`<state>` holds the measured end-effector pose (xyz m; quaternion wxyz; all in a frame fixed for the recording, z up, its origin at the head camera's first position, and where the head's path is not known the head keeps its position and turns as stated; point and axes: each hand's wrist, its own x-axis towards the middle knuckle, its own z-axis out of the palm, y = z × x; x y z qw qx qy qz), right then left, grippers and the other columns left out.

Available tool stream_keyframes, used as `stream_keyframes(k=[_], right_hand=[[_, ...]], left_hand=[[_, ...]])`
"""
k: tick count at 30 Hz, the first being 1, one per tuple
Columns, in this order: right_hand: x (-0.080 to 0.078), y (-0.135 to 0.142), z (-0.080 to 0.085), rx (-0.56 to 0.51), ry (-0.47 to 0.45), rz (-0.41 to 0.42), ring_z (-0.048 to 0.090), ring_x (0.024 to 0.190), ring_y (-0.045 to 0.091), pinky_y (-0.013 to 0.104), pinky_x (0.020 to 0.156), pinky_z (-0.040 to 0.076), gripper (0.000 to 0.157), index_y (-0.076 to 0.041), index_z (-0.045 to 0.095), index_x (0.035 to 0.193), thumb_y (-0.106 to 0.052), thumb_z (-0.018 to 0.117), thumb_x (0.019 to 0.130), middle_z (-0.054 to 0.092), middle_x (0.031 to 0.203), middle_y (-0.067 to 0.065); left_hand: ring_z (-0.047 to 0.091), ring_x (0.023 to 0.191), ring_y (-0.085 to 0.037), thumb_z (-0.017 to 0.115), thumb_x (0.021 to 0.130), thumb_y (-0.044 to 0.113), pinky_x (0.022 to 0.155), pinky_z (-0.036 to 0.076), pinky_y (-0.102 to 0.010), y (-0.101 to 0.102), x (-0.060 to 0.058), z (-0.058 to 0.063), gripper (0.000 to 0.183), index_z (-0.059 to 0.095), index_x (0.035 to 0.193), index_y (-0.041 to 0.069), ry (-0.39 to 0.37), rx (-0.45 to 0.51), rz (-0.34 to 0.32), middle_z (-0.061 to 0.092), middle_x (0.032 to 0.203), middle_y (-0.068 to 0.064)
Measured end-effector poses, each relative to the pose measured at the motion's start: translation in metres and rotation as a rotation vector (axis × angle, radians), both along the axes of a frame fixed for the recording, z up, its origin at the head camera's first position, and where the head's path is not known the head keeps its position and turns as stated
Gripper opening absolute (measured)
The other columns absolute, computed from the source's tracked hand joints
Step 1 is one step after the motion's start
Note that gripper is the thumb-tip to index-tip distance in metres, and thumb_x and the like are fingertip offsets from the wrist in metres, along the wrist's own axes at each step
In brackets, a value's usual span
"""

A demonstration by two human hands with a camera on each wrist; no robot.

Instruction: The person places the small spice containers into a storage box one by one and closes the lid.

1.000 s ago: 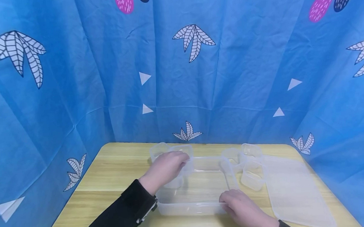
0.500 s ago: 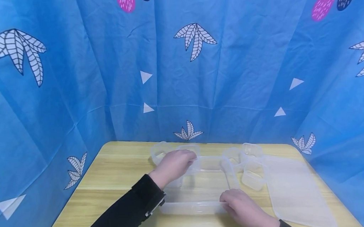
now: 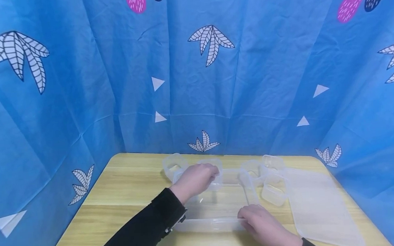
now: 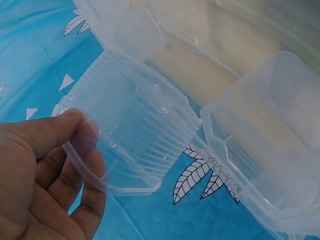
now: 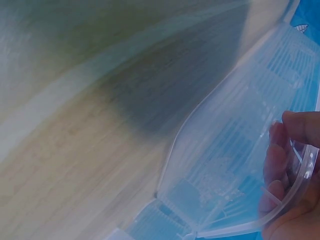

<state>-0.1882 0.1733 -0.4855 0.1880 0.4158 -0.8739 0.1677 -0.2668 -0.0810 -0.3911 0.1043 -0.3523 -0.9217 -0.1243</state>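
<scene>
Got a small clear tub (image 4: 130, 115) pinched by the lip in the left hand (image 3: 197, 180), thumb on one side and curled fingers on the other. Gripping the rim of a big clear tray (image 3: 208, 225) with the right hand (image 3: 262, 224), at the near right corner, same thumb-and-fingers pinch. Got the tub up beyond and left of the right hand, over or in the tray's far left part; can't tell about contact between them.

Looks super light, honestly, and probably flexes a bit if squeezed. Seems smooth, so likely slippery, and maybe a crack risk under a hard pinch. Best to grab by the lip, probably stiffer there than on the wall.

Looks like thin translucent plastic, with rounded corners and fine stripes up close; can't tell ribs from reflections. Can spot a small cup (image 3: 174, 165) beyond and left of the left hand, more small cups (image 3: 273, 196) beyond the right hand, and a flat frosted sheet (image 3: 323, 205) right of that. Also notice a wood-grain table (image 3: 109, 203) under both hands and printed blue cloth (image 3: 208, 91) behind.
</scene>
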Motion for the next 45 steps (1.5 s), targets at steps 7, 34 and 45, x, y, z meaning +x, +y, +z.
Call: stream_keyframes(k=[7,34,45], right_hand=[[0.0,-0.001,-0.001,0.002,-0.005,0.005,0.055,0.077,0.001,0.026,0.07,0.051,0.028,-0.018,0.062,0.088,0.002,0.077,0.075,0.059,0.082,-0.016],[0.002,-0.002,0.002,-0.004,-0.038,-0.008,0.058,0.081,0.002,0.028,0.072,0.052,0.024,-0.017,0.063,0.091,-0.001,0.076,0.079,0.063,0.085,-0.014],[0.002,-0.002,0.002,-0.011,-0.04,-0.008,0.055,0.08,0.0,0.026,0.071,0.052,0.025,-0.018,0.063,0.09,-0.001,0.077,0.079,0.061,0.084,-0.017]], left_hand=[[0.067,0.088,-0.014,0.065,0.097,0.01,0.08,0.056,-0.027,0.004,0.0,-0.008,0.011,0.072,0.103,0.014,-0.029,-0.016,0.001,0.071,0.094,0.003],[0.069,0.098,-0.019,0.063,0.094,0.003,0.089,0.056,-0.031,0.017,-0.01,-0.008,0.018,0.073,0.1,0.017,-0.108,-0.142,0.03,0.074,0.104,0.001],[0.068,0.097,-0.017,0.06,0.094,0.001,0.087,0.055,-0.03,0.023,-0.009,-0.012,0.022,0.074,0.099,0.018,-0.184,-0.185,0.041,0.073,0.101,0.004]])
